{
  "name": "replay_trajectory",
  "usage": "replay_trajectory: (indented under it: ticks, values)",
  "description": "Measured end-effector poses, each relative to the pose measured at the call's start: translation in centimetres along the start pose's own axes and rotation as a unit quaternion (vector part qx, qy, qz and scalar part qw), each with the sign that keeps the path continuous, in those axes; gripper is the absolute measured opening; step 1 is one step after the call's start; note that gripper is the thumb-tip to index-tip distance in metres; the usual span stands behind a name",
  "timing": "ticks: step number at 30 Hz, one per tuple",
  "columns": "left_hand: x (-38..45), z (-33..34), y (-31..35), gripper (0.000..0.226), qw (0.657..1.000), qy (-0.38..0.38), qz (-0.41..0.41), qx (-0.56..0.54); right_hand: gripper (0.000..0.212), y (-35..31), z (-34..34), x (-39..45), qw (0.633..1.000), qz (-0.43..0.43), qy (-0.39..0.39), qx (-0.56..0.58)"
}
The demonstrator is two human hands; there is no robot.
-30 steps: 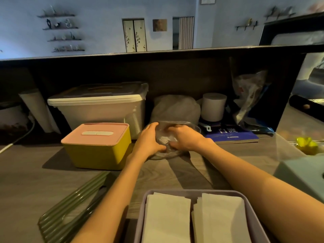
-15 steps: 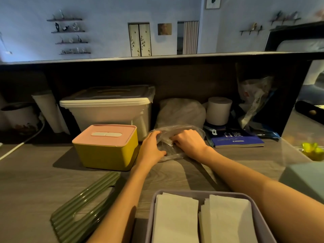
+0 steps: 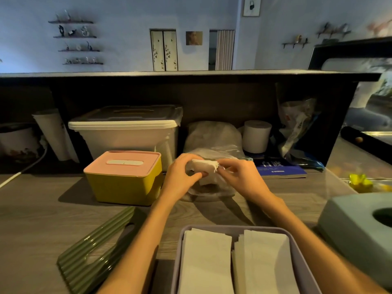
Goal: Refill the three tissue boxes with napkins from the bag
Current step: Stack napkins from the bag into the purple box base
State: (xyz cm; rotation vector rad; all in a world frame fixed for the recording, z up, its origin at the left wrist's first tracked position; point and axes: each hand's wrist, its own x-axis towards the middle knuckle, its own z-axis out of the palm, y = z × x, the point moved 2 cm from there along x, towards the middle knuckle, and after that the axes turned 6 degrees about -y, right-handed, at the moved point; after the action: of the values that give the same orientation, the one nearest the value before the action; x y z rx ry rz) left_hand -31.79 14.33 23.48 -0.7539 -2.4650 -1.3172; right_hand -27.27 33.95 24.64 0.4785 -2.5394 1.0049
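Napkin wad [image 3: 204, 165] held mid-tabletop above bag [image 3: 212, 187], long axis left-right. Left hand [image 3: 182, 177] grips left end, right hand [image 3: 239, 177] pinches right end. Open box [image 3: 239, 262] lies straight toward near edge, between forearms; both hands equally near.

Blue book [image 3: 280, 169] on counter, at 2 o'clock from hands: white Chinese characters on cover, first reads "白", second too blurred to be sure; small white line beneath illegible. Crumpled printed bag [image 3: 297, 124] at 2 o'clock: red and blue print, unreadable.
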Motion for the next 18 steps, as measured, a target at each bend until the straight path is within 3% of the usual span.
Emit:
replay_trajectory:
  ticks: [4,7,10,13,16,18]
  values:
    - [-0.4,0.3,0.4,0.019,0.996,0.007,0.003,0.085,0.028,0.5,0.4,-1.6,0.997,0.031,-0.065,0.022]
    - [-0.6,-0.1,0.4,0.019,0.998,0.017,-0.02,0.05,0.06,0.7,0.2,-2.6,0.99,0.037,-0.138,-0.017]
    - [-0.5,-1.0,0.9,0.021,0.997,0.018,-0.054,-0.046,0.075,1.2,-0.3,-3.4,0.985,0.052,-0.164,-0.035]
    - [-0.7,-1.5,1.6,0.028,0.978,0.034,-0.109,-0.172,0.076,1.2,-0.8,-3.6,0.986,0.049,-0.159,-0.016]
    - [-1.0,-1.3,2.2,0.034,0.932,0.042,-0.177,-0.313,0.069,1.3,-1.1,-3.5,0.982,0.091,-0.167,0.008]
    - [-1.1,-1.1,2.3,0.025,0.891,0.051,-0.196,-0.406,0.057,1.3,-1.2,-3.4,0.977,0.101,-0.185,0.016]
